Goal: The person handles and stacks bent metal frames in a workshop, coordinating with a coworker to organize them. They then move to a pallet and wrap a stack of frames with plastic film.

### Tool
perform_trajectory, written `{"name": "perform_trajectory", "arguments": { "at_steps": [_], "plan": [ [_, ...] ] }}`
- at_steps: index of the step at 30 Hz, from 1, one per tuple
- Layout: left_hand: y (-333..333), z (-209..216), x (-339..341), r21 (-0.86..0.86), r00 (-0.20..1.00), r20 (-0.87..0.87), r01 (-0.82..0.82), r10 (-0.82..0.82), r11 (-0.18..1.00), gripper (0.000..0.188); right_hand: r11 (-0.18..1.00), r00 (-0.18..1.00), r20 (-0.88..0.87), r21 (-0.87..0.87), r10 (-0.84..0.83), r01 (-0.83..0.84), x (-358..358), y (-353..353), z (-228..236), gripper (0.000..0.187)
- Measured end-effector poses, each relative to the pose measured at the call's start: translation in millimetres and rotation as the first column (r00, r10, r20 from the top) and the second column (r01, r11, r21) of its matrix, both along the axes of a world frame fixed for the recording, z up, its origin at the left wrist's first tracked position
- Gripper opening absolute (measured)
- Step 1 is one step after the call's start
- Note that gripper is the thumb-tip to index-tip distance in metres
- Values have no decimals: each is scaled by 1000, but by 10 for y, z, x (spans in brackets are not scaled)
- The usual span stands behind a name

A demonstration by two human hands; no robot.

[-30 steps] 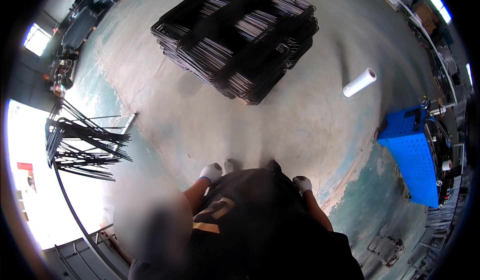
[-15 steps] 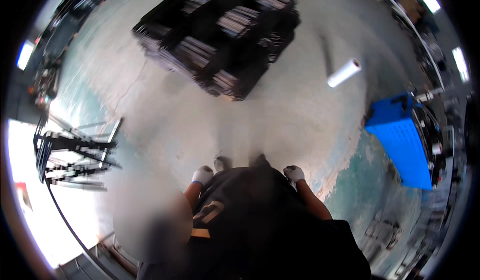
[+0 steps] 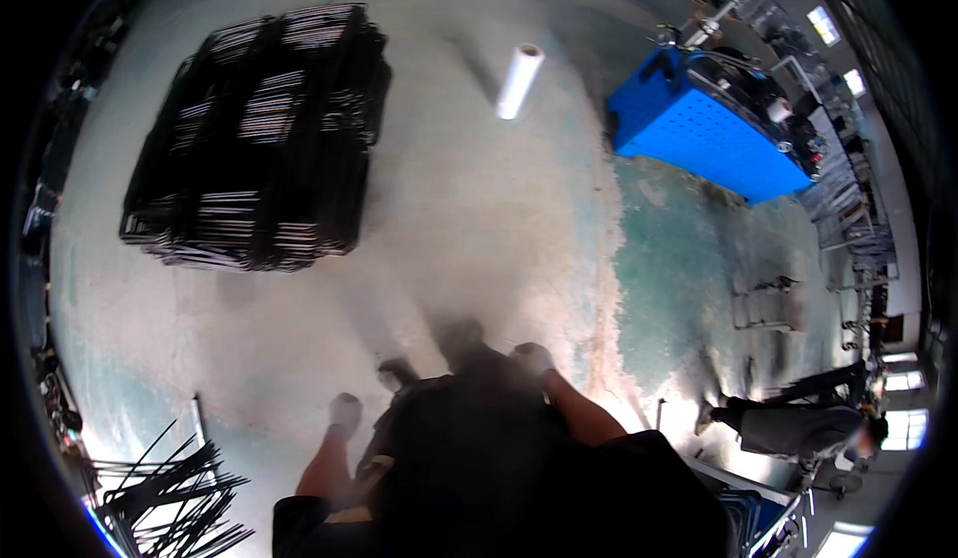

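My left hand (image 3: 345, 414), in a pale glove, hangs at my left side over the bare floor, and nothing shows in it. On the other side my right hand (image 3: 532, 360), gloved too, is held by my body. Motion and the viewing angle smear the fingers of both, so their closure cannot be made out. Neither hand touches any object that I can see. Ahead on the left stands a large stack of black frames (image 3: 254, 164), strapped or grouped in bundles. A white roll (image 3: 519, 84) stands upright on the floor to its right.
A blue perforated cabinet (image 3: 699, 134) with tools on top stands at the right. Thin black bars (image 3: 175, 493) lie piled at the lower left. Another person (image 3: 798, 428) in dark clothes is at the lower right, near metal racks. The floor is worn grey and green.
My body has turned to the right: the black stack, the white roll and the blue cabinet have all shifted left in view. Another person has come into sight at the lower right.
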State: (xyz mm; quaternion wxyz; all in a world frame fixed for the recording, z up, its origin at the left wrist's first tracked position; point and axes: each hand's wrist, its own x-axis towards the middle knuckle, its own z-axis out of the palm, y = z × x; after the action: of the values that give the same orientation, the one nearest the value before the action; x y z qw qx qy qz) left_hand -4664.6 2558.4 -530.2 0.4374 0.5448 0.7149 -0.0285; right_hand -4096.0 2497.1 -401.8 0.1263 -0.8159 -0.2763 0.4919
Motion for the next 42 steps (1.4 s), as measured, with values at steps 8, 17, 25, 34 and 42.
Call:
{"name": "perform_trajectory", "arguments": {
  "at_steps": [8,17,25,34,42],
  "plan": [
    [732,954,1611,102,993,88,66,-75,993,21,999,995,93,-13,39,-38,1051,-8,-151,49],
    [2291,822,3084,39,927,112,355,-358,934,19,987,981,146,-69,-132,143,1896,-15,-178,53],
    [3840,586,4630,90,876,183,437,-446,895,24,976,932,323,-189,167,-109,2142,-61,-684,24],
    [5519,-43,5631,211,594,108,770,-797,602,30,974,964,261,-197,-59,113,2227,203,-1016,26],
    [5345,1470,6494,-59,607,-170,780,-776,623,34,758,755,117,-25,-645,651,3369,907,-679,36]
  ]
}}
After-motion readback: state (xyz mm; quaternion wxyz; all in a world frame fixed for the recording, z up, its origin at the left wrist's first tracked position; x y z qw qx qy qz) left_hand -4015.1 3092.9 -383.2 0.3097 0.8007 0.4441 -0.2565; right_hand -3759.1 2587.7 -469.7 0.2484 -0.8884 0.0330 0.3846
